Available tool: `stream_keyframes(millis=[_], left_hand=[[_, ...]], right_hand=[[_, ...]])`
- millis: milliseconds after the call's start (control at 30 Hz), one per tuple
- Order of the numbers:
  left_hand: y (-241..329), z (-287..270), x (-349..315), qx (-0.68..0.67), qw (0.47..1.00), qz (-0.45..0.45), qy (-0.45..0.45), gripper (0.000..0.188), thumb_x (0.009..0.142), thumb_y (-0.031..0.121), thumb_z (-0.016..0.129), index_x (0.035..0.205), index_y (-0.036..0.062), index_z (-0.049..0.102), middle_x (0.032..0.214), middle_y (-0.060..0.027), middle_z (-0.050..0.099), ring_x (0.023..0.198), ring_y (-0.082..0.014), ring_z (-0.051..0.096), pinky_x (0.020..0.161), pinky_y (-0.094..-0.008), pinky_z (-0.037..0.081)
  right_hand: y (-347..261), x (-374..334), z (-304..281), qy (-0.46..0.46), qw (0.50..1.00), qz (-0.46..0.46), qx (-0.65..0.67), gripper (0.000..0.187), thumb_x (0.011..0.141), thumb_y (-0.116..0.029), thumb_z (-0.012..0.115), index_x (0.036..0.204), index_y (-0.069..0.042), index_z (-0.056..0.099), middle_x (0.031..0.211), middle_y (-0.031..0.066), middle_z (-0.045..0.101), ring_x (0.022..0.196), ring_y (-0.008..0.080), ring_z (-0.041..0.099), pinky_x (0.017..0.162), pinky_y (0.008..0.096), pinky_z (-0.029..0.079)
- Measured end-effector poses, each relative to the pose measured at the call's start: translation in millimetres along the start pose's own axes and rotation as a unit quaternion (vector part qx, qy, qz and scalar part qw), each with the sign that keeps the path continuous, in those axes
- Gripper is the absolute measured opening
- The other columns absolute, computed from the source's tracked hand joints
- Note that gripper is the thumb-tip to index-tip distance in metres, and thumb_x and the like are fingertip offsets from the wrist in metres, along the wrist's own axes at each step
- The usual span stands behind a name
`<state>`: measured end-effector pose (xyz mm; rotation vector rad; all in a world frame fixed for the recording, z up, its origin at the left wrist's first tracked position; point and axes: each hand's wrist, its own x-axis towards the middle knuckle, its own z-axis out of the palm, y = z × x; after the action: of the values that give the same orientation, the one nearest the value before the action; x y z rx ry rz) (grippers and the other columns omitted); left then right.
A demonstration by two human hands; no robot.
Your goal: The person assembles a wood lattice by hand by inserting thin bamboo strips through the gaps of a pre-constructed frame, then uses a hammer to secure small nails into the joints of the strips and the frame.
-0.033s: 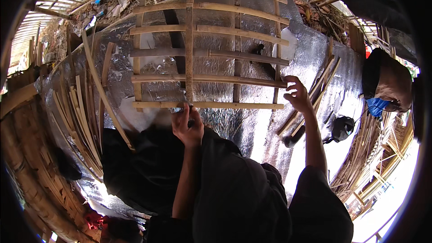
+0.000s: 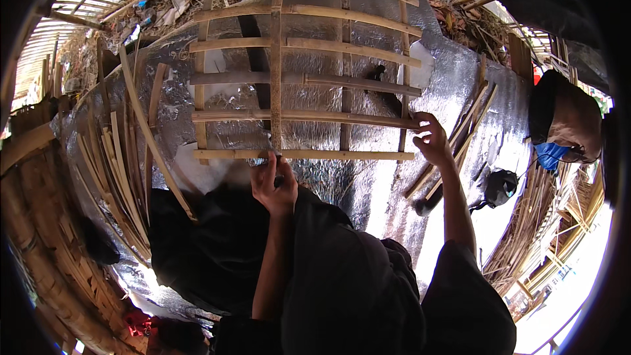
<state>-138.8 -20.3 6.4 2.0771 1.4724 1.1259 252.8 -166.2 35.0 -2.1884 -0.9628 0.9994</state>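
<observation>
The tan lattice frame (image 2: 277,59) has one greyer crossbar (image 2: 361,83) among six.

So the bamboo lattice (image 2: 307,79) looks like plain split bamboo, mostly smooth with bumpy nodes. Foil sheet (image 2: 486,118) under it is super shiny, silvery and crinkled. Loose bamboo strips (image 2: 123,171) look unvarnished, the person's clothing (image 2: 355,276) is matt black cloth.
</observation>
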Motion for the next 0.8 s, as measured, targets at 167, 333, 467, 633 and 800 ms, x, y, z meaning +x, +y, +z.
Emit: stream_keyframes(millis=[167,333,467,633,800], left_hand=[[-4,0,-4,-0.013,1.0,-0.006,-0.013,0.037,0.084,0.0,0.078,0.121,0.0025,0.073,0.085,-0.0065,0.067,0.074,-0.0218,0.063,0.064,-0.0351,0.052],[0,0,1,-0.004,1.0,0.012,0.005,0.038,0.084,0.0,0.078,0.121,0.0028,0.073,0.083,-0.0056,0.068,0.074,-0.0226,0.062,0.066,-0.0365,0.053],[-2,1,0,-0.013,1.0,0.005,0.009,0.038,0.084,0.001,0.078,0.121,0.0042,0.073,0.085,-0.0057,0.067,0.072,-0.02,0.062,0.063,-0.0341,0.052],[-1,1,-5,-0.009,0.999,-0.031,-0.003,0.035,0.085,0.001,0.077,0.12,0.0032,0.073,0.09,-0.009,0.071,0.074,-0.0243,0.064,0.065,-0.0377,0.053],[-2,2,0,-0.011,1.0,0.007,0.018,0.035,0.083,0.002,0.079,0.118,0.0042,0.075,0.088,-0.0086,0.065,0.068,-0.0185,0.064,0.057,-0.0321,0.051]], right_hand=[[10,7,37,0.162,0.967,-0.163,-0.107,0.061,0.07,0.0,0.087,0.127,-0.005,0.067,0.111,0.0098,0.068,0.094,0.0235,0.068,0.082,0.0364,0.056],[23,9,42,0.172,0.963,-0.167,-0.127,0.058,0.069,0.008,0.082,0.124,-0.004,0.07,0.11,0.0107,0.067,0.102,0.0248,0.066,0.09,0.0365,0.055],[25,6,31,0.161,0.967,-0.161,-0.115,0.05,0.074,0.006,0.081,0.122,-0.003,0.07,0.111,0.0107,0.068,0.1,0.0244,0.066,0.087,0.0352,0.054],[35,-13,-4,0.156,0.948,-0.189,-0.203,0.042,0.082,-0.006,0.082,0.121,-0.001,0.067,0.109,0.0143,0.067,0.093,0.029,0.066,0.081,0.0381,0.054],[60,-55,-34,0.149,0.942,-0.155,-0.259,0.036,0.08,-0.004,0.08,0.112,-0.001,0.064,0.097,0.0142,0.062,0.085,0.0304,0.06,0.076,0.0437,0.048]])
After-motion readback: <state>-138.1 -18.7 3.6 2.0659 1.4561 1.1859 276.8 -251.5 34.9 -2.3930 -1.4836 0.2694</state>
